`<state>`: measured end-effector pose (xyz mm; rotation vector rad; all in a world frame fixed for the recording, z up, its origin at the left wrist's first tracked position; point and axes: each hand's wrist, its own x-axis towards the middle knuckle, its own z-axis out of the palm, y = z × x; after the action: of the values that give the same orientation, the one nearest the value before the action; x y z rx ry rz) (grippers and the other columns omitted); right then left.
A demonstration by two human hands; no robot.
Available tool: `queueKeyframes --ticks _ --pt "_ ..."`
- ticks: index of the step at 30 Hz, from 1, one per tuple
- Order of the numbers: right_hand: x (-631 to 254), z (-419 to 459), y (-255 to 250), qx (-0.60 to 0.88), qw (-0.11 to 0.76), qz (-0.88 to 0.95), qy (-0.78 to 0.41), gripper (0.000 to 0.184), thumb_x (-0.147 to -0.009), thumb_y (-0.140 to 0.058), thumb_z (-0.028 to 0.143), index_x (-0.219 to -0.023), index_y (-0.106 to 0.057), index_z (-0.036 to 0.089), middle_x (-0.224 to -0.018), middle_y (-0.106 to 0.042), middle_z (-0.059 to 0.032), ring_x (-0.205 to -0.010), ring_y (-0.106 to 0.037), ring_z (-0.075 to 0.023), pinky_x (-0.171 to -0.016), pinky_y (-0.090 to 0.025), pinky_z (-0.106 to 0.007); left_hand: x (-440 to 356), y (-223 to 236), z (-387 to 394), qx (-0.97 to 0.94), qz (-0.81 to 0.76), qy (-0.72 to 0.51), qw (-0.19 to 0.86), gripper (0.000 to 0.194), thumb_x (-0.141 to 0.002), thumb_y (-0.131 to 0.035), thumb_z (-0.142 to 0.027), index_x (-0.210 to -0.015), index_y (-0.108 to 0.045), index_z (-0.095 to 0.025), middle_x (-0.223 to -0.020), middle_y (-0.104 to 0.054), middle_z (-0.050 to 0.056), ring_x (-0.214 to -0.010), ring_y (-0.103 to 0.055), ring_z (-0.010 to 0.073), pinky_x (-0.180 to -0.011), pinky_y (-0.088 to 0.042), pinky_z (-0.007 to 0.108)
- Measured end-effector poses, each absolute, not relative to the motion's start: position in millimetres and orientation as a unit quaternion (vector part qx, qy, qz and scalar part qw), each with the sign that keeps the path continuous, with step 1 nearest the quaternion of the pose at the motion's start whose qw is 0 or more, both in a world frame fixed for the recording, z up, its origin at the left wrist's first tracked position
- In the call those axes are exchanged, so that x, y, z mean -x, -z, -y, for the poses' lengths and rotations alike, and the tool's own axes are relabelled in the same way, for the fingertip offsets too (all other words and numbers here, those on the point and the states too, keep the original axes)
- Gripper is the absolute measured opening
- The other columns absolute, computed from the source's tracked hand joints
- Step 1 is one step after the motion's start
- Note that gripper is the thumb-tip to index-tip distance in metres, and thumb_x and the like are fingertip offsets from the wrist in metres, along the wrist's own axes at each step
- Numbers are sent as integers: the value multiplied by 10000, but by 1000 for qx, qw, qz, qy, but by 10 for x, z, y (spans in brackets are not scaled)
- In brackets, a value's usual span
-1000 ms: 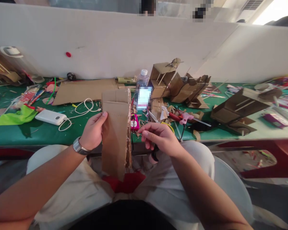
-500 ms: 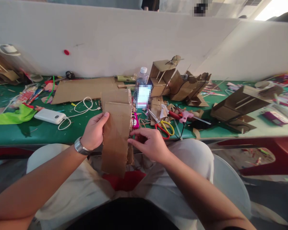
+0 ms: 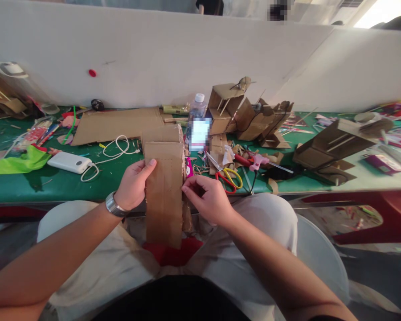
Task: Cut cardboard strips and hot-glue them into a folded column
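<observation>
Nearest lie the person's pale trousers [image 3: 100, 249], one leg at ten o'clock and one at two. Between and beyond the knees, at twelve, the cardboard piece [image 3: 163, 196] is held upright before the near edge of the desk [image 3: 96, 188], its flat panel facing the person and a curved cardboard part behind it at the top. At its nine o'clock is the left hand [image 3: 132, 185], a metal band [image 3: 114, 206] on the wrist; its grip is clasping the panel's side, thumb flat on the front. At its three o'clock the right hand [image 3: 207, 196] brings thumb and bent fingers to the ragged edge; I cannot tell whether that grip is pinching anything.

Farther out on the desk, red-and-yellow-handled scissors [image 3: 234, 179] lie at one o'clock, with a pink glue gun [image 3: 259, 160] just beyond them to the right. A white power bank [image 3: 69, 162] with a cable sits between ten and eleven, a bright green cloth [image 3: 22, 161] at ten. At twelve, a lit screen [image 3: 199, 131] is in front of a white-capped bottle [image 3: 199, 106]. A flat cardboard sheet [image 3: 120, 126] lies at eleven; a cardboard model [image 3: 336, 149] stands at two. Farthest, a pale partition [image 3: 147, 62] crosses behind everything on the desk.
</observation>
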<state>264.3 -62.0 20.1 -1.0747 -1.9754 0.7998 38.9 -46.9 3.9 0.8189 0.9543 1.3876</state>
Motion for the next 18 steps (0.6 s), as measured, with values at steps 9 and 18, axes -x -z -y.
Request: queueKeyframes --ticks 9,18 --pt "-2682 626 -212 367 394 763 -359 120 -1018 -555 247 -907 -566 204 -775 -592 7 -683 -524 -126 -652 -427 -256 -355 -27 432 -337 -425 -609 578 353 -812 -855 -471 -1027 -782 -200 -1016 -833 81 -1018 -781 287 -861 -632 394" --pt "-2688 603 -191 378 397 779 -305 104 -936 -705 258 -1012 -717 188 -755 -650 5 -593 -535 -108 -583 -440 -247 -358 -55 424 -352 -428 -614 562 344 -804 -855 -492 -991 -785 -211 -1029 -831 77 -1034 -776 290 -885 -624 407"
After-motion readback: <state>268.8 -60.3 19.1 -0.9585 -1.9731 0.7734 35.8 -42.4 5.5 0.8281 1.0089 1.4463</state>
